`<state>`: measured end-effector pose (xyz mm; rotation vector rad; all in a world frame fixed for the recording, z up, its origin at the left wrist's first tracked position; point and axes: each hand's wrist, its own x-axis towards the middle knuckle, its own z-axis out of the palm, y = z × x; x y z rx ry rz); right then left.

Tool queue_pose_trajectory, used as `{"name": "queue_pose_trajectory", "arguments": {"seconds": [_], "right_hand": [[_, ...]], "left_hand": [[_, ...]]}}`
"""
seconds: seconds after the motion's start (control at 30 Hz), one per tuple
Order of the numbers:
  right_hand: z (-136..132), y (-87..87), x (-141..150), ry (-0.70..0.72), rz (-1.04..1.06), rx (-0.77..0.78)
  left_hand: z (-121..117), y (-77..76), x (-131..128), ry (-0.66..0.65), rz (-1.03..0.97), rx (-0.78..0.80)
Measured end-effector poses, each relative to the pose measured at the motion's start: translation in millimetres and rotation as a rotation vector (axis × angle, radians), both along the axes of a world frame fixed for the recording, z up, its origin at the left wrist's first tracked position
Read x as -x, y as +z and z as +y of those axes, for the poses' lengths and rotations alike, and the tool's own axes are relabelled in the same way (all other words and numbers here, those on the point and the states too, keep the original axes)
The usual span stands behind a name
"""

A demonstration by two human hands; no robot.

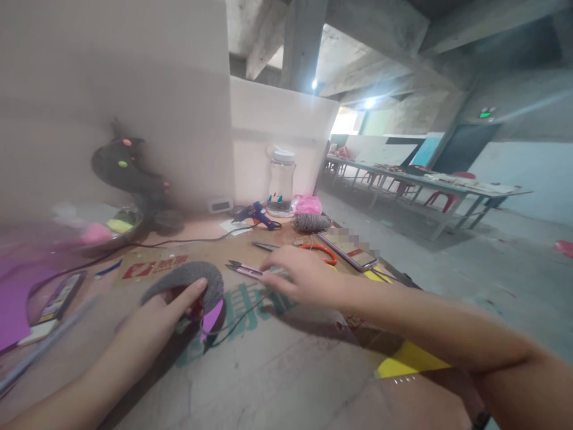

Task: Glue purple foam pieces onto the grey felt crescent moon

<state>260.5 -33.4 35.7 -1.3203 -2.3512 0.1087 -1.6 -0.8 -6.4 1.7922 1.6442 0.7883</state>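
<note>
My left hand (163,319) grips a curved form wrapped in grey yarn (209,279), thumb on top and the other fingers mostly hidden beneath. At its near end a purple piece (212,318) shows unwrapped. A loose yarn strand (237,325) runs from there toward my right hand (302,276). Between the fingers of that hand are the handles of small pink thread snips (244,269), their blades pointing left, low over the table. Just behind the hand lie scissors with orange handles (330,253), partly covered by it.
Behind stand a blue glue gun (258,215), a clear jar (281,185), a grey yarn roll (311,223) and a pink bag (308,204). A phone (349,249) lies right. At left are a bowl (119,236), a dark ornament (128,164) and purple sheet (15,295). A cord crosses the table.
</note>
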Motion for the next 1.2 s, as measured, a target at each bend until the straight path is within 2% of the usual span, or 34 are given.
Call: {"name": "queue_pose_trajectory", "arguments": {"seconds": [0.03,0.1,0.23,0.37,0.47,0.57,0.77,0.9,1.03,1.2], "right_hand": [[1,-3.1,17,0.088,0.014,0.035],[5,-10.8,41,0.144,0.108,0.077],[22,-33.7,60,0.017,0.403,0.197],[29,-51.3,57,0.027,0.555,0.333],[28,-53.4,57,0.089,0.631,0.399],[28,-51.3,59,0.112,0.695,0.476],[32,-48.9,59,0.091,0.783,0.613],[33,-49.4,57,0.106,0.756,0.586],[28,-47.8,56,0.110,0.571,0.386],[30,-34.5,49,0.054,0.450,0.252]], "left_hand": [[-1,1.1,0,-0.005,-0.002,0.018],[-3,0.5,-1,0.010,-0.072,0.058],[0,-5.5,0,0.011,-0.234,0.178],[3,-5.0,2,-0.006,-0.024,0.127],[1,-1.9,1,-0.005,0.047,0.082],[-3,-2.1,-2,-0.022,0.002,0.068],[-3,-11.9,-6,-0.155,-0.363,0.074],[-1,-11.9,-5,-0.198,-0.272,0.064],[0,-12.4,-5,-0.161,-0.305,0.047],[1,-13.0,-5,0.000,-0.337,0.000]]}}
